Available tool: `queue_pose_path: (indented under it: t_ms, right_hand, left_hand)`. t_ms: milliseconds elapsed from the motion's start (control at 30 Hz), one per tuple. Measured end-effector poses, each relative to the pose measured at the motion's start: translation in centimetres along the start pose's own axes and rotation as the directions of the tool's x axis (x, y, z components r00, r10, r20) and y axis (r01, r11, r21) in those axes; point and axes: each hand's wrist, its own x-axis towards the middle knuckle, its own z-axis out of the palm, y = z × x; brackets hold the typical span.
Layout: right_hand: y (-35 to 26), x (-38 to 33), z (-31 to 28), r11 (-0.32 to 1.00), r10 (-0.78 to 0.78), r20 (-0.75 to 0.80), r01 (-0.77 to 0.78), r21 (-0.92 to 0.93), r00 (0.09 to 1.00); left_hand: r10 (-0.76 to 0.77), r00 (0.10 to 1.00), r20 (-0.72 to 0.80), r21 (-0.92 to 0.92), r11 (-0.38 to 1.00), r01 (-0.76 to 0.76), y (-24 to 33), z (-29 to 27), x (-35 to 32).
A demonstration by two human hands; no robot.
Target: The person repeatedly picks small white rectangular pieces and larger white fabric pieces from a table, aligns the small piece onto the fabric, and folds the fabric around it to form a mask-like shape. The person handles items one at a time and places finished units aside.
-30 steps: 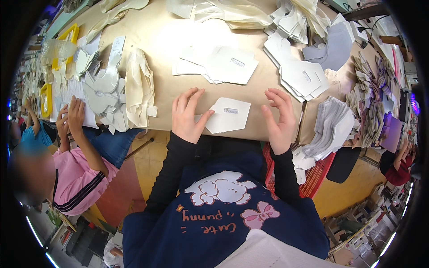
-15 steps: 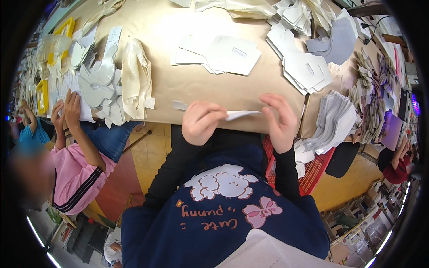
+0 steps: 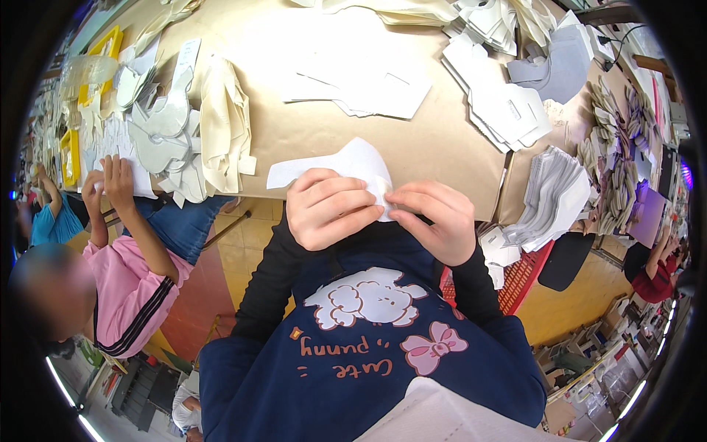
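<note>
Over the near edge of the table I hold a white, curved flat cut piece (image 3: 359, 156), which looks like thin card or stiff fabric. My left hand (image 3: 329, 210) is closed on its lower edge, fingers lying across it, and a narrow arm of the piece sticks out to the left. My right hand (image 3: 436, 221) pinches the right end with thumb and fingertips, close to the left fingertips. A small cream-coloured patch shows on the piece between the hands. Beyond them lies a loose stack of similar white pieces (image 3: 394, 92).
More stacked white pieces (image 3: 497, 103) lie at right, beside a fanned pile (image 3: 556, 191) near the table edge. Cream cut pieces (image 3: 223, 125) and grey-white shapes (image 3: 162, 136) lie left. A red crate (image 3: 524, 280) stands below right. A co-worker in pink (image 3: 140, 287) works at left.
The white piece, seen nearly edge-on before, now shows its broad face. My right hand has come left and down, from apart with open fingers to pinching the piece's right end.
</note>
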Motion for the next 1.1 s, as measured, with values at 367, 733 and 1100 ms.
queue_pose_path:
  t_ms: [367, 733, 1100]
  right_hand:
    - [0.1, -0.5, 1.7, 0.945, -0.105, -0.07, 0.078, -0.317, 0.992]
    - [1.1, -0.6, 1.7, 0.984, 0.105, -0.116, -0.121, -0.133, 0.988]
    - [1.0, -0.7, 1.5, 0.884, -0.103, 0.027, 0.104, -0.457, 0.994]
  left_hand:
    - [0.053, 0.995, 0.085, 0.016, 0.998, -0.054, 0.1, 0.7, -0.6]
    - [0.057, 0.993, 0.104, 0.019, 0.998, -0.059, 0.3, 1.2, -1.0]
    - [0.059, 0.979, 0.193, 0.042, 0.997, -0.068, 0.2, 1.2, -0.6]
